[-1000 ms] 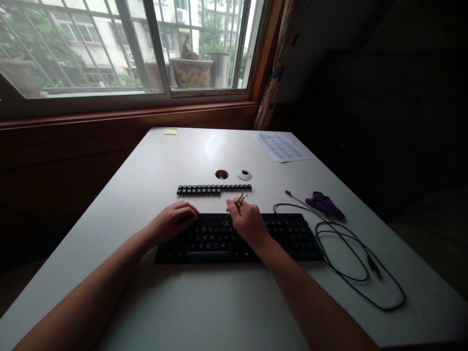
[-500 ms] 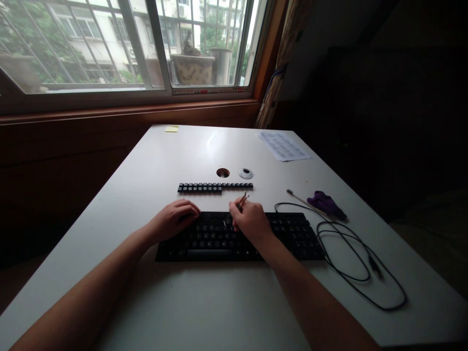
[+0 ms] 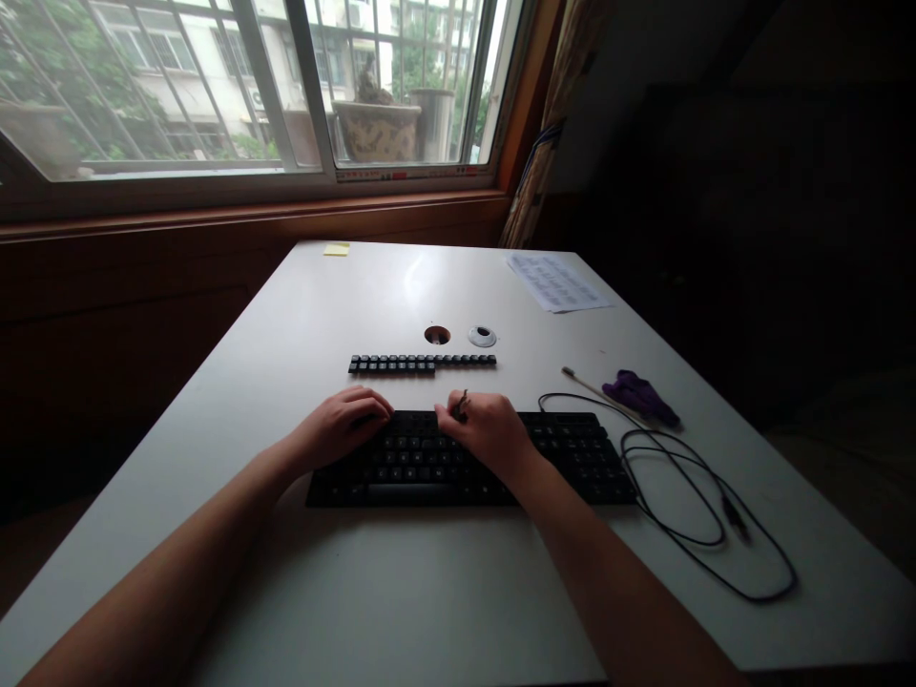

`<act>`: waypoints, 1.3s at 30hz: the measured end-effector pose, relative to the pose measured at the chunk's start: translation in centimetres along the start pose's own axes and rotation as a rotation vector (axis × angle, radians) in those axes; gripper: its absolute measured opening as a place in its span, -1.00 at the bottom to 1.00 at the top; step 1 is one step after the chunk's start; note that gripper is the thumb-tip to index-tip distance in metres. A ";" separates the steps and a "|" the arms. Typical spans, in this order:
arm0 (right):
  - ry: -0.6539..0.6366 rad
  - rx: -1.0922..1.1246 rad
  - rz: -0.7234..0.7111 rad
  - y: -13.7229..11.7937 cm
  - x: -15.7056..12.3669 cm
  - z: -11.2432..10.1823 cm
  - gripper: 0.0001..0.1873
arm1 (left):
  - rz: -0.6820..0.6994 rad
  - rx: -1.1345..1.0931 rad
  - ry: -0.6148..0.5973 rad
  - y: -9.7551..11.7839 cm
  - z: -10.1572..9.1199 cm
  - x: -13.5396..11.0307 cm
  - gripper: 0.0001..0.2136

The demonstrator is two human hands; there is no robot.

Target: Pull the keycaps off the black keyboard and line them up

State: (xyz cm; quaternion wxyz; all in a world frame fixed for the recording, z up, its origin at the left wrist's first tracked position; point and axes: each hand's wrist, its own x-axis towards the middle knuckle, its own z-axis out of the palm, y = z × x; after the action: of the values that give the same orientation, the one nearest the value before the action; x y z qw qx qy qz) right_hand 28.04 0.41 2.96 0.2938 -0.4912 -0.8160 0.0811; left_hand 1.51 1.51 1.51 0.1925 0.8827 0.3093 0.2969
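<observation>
A black keyboard (image 3: pixel 558 463) lies on the white desk (image 3: pixel 401 592) in front of me. My left hand (image 3: pixel 342 426) rests with curled fingers on the keyboard's upper left part, pressing it down. My right hand (image 3: pixel 489 431) is closed around a thin metal tool (image 3: pixel 462 404), a wire key puller by the look of it, with its tip down at the top rows of keys. Beyond the keyboard, a row of removed black keycaps (image 3: pixel 421 363) lies lined up on the desk.
The keyboard's black cable (image 3: pixel 705 534) loops on the desk at right. A purple cloth (image 3: pixel 639 396) and a thin stick (image 3: pixel 588 385) lie right of the keycaps. A cable hole (image 3: pixel 436 335) and its white cover (image 3: pixel 482 336), a paper sheet (image 3: pixel 558 282) and a yellow note (image 3: pixel 336 250) sit farther back.
My right hand has lowered the tool toward the keys, so less of it sticks up. The left hand has stayed on the keyboard.
</observation>
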 end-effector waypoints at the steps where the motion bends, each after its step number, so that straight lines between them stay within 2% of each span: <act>1: -0.014 0.072 0.046 0.2 0.1 -0.2 -0.69 | 0.000 -0.001 0.000 0.0 0.0 0.0 -0.87; 6: -0.103 0.375 0.210 1.1 0.3 -0.4 -0.66 | -0.002 0.002 -0.007 -0.1 0.0 0.0 -0.87; 10: -0.121 0.474 0.261 1.4 0.3 -0.2 -0.64 | -0.001 0.009 -0.009 -0.1 0.0 0.0 -0.88; 15: -0.083 0.565 0.365 2.1 0.4 0.1 -0.64 | 0.003 0.004 -0.003 0.0 0.0 0.0 -0.87; 28: -0.016 0.641 0.346 1.7 0.2 -0.2 -0.64 | -0.002 0.010 -0.009 0.0 0.0 -0.1 -0.86; 34: -0.053 0.802 0.368 0.4 0.2 0.0 -0.66 | 0.023 0.140 -0.005 0.7 -0.1 0.0 -0.83; 39: -0.114 0.949 0.351 -0.9 0.3 0.6 -0.70 | -0.025 0.180 0.033 1.8 0.2 0.3 -0.75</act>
State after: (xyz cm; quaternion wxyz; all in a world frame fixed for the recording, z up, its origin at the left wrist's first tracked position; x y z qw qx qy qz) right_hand 26.92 0.24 2.99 0.4216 -0.4280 -0.6091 0.5177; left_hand 2.64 0.29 2.40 0.1111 0.8874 0.3490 0.2801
